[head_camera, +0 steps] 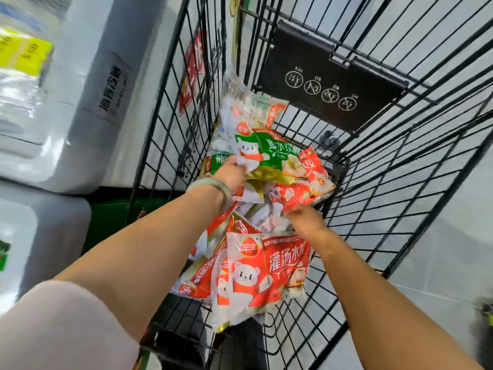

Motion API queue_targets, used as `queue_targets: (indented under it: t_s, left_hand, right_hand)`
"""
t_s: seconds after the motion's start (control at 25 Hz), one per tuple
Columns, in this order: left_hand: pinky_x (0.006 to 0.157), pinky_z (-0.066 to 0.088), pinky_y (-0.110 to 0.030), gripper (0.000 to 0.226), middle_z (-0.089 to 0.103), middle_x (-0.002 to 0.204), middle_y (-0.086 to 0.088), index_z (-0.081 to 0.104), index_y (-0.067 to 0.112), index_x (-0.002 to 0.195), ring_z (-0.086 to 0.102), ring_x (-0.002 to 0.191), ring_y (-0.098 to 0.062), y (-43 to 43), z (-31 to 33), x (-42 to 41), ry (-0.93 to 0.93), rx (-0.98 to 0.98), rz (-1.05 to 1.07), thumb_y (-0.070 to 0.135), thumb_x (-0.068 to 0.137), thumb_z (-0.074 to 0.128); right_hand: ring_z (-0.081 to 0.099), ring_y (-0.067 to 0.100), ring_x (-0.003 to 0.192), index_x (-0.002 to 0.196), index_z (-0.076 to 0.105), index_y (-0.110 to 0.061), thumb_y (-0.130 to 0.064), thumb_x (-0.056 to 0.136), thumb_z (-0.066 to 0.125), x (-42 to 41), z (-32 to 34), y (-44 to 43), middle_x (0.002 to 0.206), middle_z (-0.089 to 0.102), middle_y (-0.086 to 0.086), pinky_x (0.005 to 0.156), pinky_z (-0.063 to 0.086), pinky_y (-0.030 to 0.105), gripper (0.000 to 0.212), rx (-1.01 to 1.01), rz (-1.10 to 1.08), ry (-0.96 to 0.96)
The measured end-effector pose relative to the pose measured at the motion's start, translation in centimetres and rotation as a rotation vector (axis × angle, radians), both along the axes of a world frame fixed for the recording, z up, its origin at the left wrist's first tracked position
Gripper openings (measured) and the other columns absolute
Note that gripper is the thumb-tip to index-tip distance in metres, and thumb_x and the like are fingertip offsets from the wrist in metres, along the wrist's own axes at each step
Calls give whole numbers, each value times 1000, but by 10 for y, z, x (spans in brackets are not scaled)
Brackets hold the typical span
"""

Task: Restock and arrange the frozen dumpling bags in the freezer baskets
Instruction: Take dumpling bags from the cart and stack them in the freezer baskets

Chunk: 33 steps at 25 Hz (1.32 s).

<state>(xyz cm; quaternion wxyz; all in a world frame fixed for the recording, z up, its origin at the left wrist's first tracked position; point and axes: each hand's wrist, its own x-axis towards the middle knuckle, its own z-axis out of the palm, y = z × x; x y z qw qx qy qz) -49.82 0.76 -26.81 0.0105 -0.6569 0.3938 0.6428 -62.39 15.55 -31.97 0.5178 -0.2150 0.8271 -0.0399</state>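
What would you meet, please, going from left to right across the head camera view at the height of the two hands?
White freezer cabinet → black wire cart wall → left hand on the green dumpling bag → right hand on a red dumpling bag.

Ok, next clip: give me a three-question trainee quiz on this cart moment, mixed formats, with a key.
1. True or false: both hands are inside the black wire cart.
2. Multiple choice: the left hand grips which bag? A) the green dumpling bag B) the big red dumpling bag nearest the camera C) none
3. Short answer: what is worn on the left wrist?

Key
1. True: the left hand and the right hand both reach among the bags in the cart.
2. A, at its near-left edge.
3. A pale bangle.
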Motion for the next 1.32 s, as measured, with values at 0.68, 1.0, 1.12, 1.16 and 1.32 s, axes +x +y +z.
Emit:
queue_targets:
  t_s: [0.68,1.0,1.12,1.16,1.32]
  left_hand:
    - [102,42,-57,24,63,112,-12,55,14,115,55,108,-34,68,243,163,725,31,352,14,98,38]
    - [80,59,-44,32,71,103,-12,66,4,110,70,88,-28,127,306,351,809,-95,522,11,90,42]
    - [60,59,-34,28,74,73,-8,71,5,77,71,61,-23,159,318,428,763,-160,655,9,72,45]
    - [56,58,-32,30,73,68,-7,70,6,73,70,56,-23,170,320,453,741,-173,712,9,73,40]
    - [59,59,-31,45,76,76,-6,78,9,73,73,63,-23,206,313,531,722,-204,818,29,89,41]
  right_hand:
    - [59,31,111,122,61,-17,-78,81,29,102,207,-16,122,63,12,101,43,52,80,-170,-231,-241]
    - [71,26,65,99,64,-1,-52,94,43,238,259,-10,82,73,13,59,61,38,56,-282,-786,-813]
    - [69,33,66,93,67,4,-28,98,44,306,274,-11,85,71,19,46,57,35,40,-260,-677,-800]
    - [68,32,71,93,69,3,-29,98,45,326,279,-12,88,70,18,49,57,37,40,-267,-565,-749]
    - [68,27,91,124,57,-9,-48,95,44,395,301,-17,107,69,14,81,57,40,50,-401,-123,-476]
